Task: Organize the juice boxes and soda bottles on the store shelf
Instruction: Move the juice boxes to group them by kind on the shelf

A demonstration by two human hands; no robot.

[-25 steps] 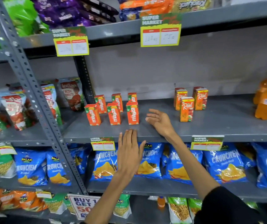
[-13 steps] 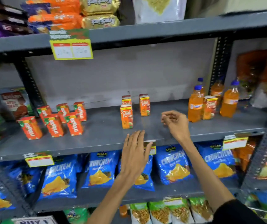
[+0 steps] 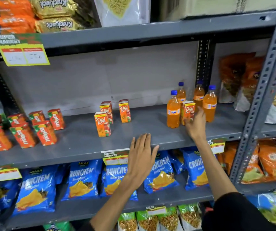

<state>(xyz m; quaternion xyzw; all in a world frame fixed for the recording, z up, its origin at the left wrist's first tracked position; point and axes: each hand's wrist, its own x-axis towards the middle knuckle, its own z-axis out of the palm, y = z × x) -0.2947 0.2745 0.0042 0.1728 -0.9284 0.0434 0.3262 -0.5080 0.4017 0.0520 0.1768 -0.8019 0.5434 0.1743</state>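
My right hand [image 3: 195,124] closes on a juice box [image 3: 188,110] among the soda bottles [image 3: 173,110], my left hand [image 3: 141,157] flat and released by the shelf [image 3: 83,147] edge.

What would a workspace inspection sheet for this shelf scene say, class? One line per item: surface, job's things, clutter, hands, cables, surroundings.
Surface: grey metal shelf, mostly bare in the middle.
Job's things: six Maaza boxes at left; three Real boxes in the centre; a fourth Real box among four Fanta bottles.
Clutter: nothing seen.
Hands: right hand reaching at the stray Real box, grasp unclear; left hand open, over the shelf edge.
Cables: nothing seen.
Surroundings: Crunchem bags below; Krackjack packs above.
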